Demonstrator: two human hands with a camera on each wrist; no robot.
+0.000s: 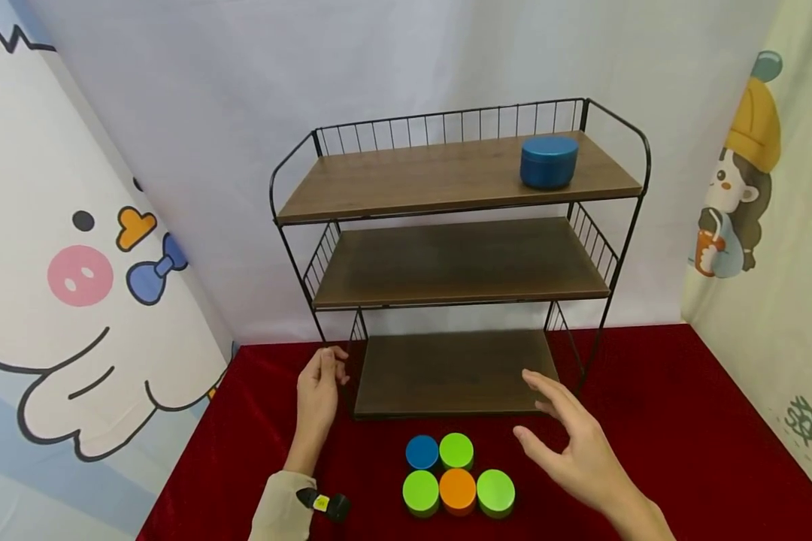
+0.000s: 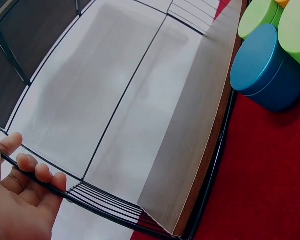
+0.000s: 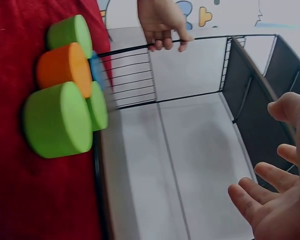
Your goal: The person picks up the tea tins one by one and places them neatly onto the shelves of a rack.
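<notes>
A three-tier rack (image 1: 460,263) with wood-look boards and a black wire frame stands before me. My left hand (image 1: 318,387) grips the rack's black side post (image 2: 50,188), fingers curled round it at the lower left. On the other side my right hand (image 1: 575,443) hovers near the bottom board's front right corner, fingers spread and holding nothing. Between my hands, in front of the rack, round lidded tins sit close together: a blue tin (image 1: 422,452) and a green tin (image 1: 456,451) behind, an orange tin (image 1: 458,491) between a left green tin (image 1: 421,493) and a right green tin (image 1: 496,493).
Another blue tin (image 1: 548,173) rests on the top board toward the right. A wire rail edges that board at the back. Red cloth (image 1: 677,436) covers the table. Behind hangs a pale curtain (image 1: 406,60), with cartoon-printed cloth (image 1: 40,188) at the sides.
</notes>
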